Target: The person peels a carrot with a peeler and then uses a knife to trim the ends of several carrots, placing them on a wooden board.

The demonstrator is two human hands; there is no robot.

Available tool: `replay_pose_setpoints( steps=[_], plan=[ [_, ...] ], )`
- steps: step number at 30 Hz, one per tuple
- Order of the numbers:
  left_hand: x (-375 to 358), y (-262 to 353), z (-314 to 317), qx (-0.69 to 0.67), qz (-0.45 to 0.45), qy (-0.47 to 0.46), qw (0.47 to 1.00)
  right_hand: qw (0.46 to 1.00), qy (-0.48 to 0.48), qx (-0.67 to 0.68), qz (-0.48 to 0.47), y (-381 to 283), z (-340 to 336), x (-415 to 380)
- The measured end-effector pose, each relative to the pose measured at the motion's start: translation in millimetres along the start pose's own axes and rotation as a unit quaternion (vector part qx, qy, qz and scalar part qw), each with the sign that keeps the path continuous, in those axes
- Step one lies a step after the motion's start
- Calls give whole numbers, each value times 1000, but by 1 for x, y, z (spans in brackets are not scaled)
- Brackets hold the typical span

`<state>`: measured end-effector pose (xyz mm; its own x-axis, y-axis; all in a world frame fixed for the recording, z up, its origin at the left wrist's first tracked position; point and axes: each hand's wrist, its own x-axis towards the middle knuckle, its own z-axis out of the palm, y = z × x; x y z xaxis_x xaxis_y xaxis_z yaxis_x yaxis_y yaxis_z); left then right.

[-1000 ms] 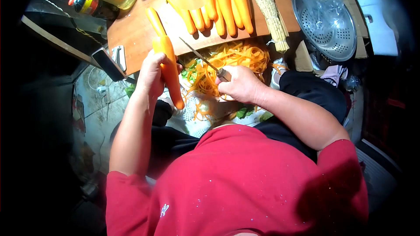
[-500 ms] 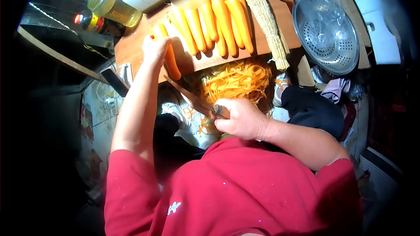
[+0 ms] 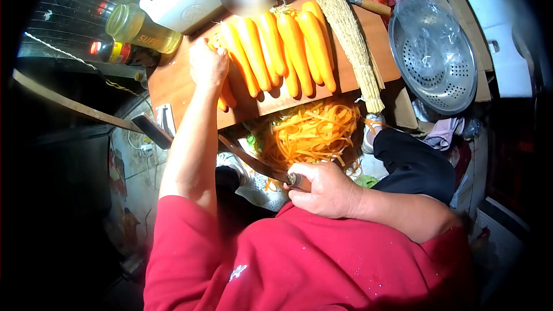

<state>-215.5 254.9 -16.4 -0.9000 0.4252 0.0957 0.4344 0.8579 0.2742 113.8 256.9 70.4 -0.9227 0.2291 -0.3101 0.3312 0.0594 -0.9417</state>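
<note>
My left hand is closed on a carrot at the left of the cutting board; the hand hides its upper part. Beside it, several peeled carrots lie side by side, tips toward me. In front of my body, my right hand is wrapped round the handle of a knife, whose blade points to the upper left. Below the board's edge lies a heap of orange carrot peelings.
Right of the carrots lies a straw brush, then a metal colander holding clear plastic. A wooden-handled cleaver is behind. A white jug, a jar and a dark bottle stand upper left. A phone is at the left.
The carrots, board and peelings appear lower in view. My left hand now covers more of its carrot and sits closer to the row. My right hand and the knife are lower in view.
</note>
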Motion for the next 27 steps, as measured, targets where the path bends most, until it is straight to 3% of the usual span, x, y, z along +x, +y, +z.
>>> replay_pose_setpoints(
  steps=[2,4,12,15,18,19,21,22,24,25,27],
  plan=[
    [12,-8,15,-24,40,7,999,1000,-14,-18,4,-1,-3,0],
    [18,-8,25,-267,-46,-147,951,999,-28,-37,9,-3,-3,0],
    [7,1,27,-325,-59,-146,932,999,-22,-39,10,-1,-1,0],
    [-2,-4,17,-408,-41,-127,903,999,-21,-33,8,-5,-3,-2],
    [-15,-12,-1,-598,-142,-141,776,999,13,-26,-42,-2,0,-4],
    [-21,-14,-5,-678,-177,-150,697,998,23,-22,-55,-3,0,-5],
    [-53,-10,-36,-701,-215,-206,648,996,32,-43,-68,-5,-1,-5],
    [-67,-12,-47,-700,-219,-199,649,995,41,-39,-80,-5,0,-6],
    [-90,-17,-66,-697,-194,-273,634,994,45,-31,-96,-5,1,-6],
    [-106,-16,-77,-681,-212,-274,644,997,31,-29,-68,-11,-1,-8],
    [-134,-26,-87,-723,-242,-321,562,996,29,-40,-71,-9,2,-8]
  ],
)
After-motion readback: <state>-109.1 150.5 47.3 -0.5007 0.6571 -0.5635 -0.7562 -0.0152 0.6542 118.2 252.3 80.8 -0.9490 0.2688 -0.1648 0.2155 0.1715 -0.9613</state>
